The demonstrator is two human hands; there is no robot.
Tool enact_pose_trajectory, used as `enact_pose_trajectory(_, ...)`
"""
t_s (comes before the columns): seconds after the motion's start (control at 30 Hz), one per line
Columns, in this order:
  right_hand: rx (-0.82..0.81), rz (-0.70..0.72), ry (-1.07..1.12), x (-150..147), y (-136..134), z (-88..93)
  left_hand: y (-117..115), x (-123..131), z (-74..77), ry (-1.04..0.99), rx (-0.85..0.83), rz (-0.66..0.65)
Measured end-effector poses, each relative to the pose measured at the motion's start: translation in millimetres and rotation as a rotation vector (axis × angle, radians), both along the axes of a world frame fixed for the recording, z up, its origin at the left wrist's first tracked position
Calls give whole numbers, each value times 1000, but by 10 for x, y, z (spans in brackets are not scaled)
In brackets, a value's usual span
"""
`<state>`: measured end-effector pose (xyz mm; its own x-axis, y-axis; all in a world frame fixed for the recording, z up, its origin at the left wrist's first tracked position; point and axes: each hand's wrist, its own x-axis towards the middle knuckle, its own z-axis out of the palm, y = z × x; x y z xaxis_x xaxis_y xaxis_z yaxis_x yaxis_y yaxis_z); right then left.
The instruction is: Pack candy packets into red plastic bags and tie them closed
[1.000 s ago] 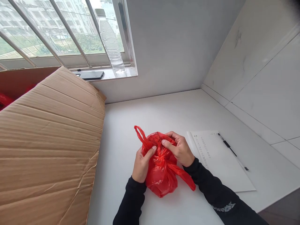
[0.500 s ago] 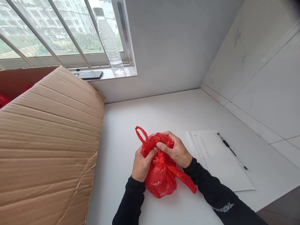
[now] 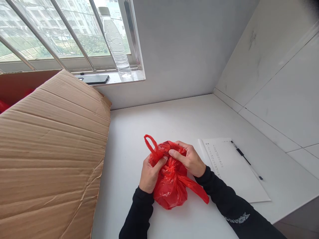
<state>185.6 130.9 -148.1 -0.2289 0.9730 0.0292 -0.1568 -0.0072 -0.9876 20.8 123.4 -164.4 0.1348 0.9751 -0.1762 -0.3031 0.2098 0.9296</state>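
Observation:
A red plastic bag [image 3: 170, 194] rests on the white tabletop [image 3: 154, 119], bunched and twisted at its middle. One handle loop stands up at its upper left; another strip trails toward the lower right. My left hand [image 3: 150, 172] grips the bag's left side, thumb pressed on the gathered plastic. On the upper right, my right hand [image 3: 191, 159] pinches the bag with its thumb on top and fingers behind. Both thumbs are close together near the gathered part. What the bag contains is hidden.
A large cardboard box [image 3: 54, 156] with red plastic inside stands at the left. Right of my hands lie a paper pad [image 3: 239, 179] with writing and a black pen [image 3: 245, 158]. A water bottle [image 3: 116, 46] and a phone [image 3: 96, 79] are on the windowsill.
My right thumb has shifted slightly to the right, widening the space between the two thumbs. Both hands keep their hold, and the bag stays in nearly the same place.

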Motion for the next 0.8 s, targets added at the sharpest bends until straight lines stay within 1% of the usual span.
enact_pose_trajectory(0.2, -37, -28, 53, -1, 3, 8, -34, 26, 87, -29, 1, -19)
enact_pose_trajectory(0.3, -44, -32, 71, 1, 13, -4, -45, 33, 110, -74, -9, 0)
enact_pose_trajectory(0.4, -43, -36, 70, -2, 20, -11, -28, 25, 83, -101, -37, 25)
enact_pose_trajectory(0.63, -51, -33, 82, 3, 12, -26, 7, -5, -37, -131, -54, 30)
enact_pose_trajectory(0.8, -48, -32, 78, 6, 21, -62, 11, -5, -39, -118, -48, 26)
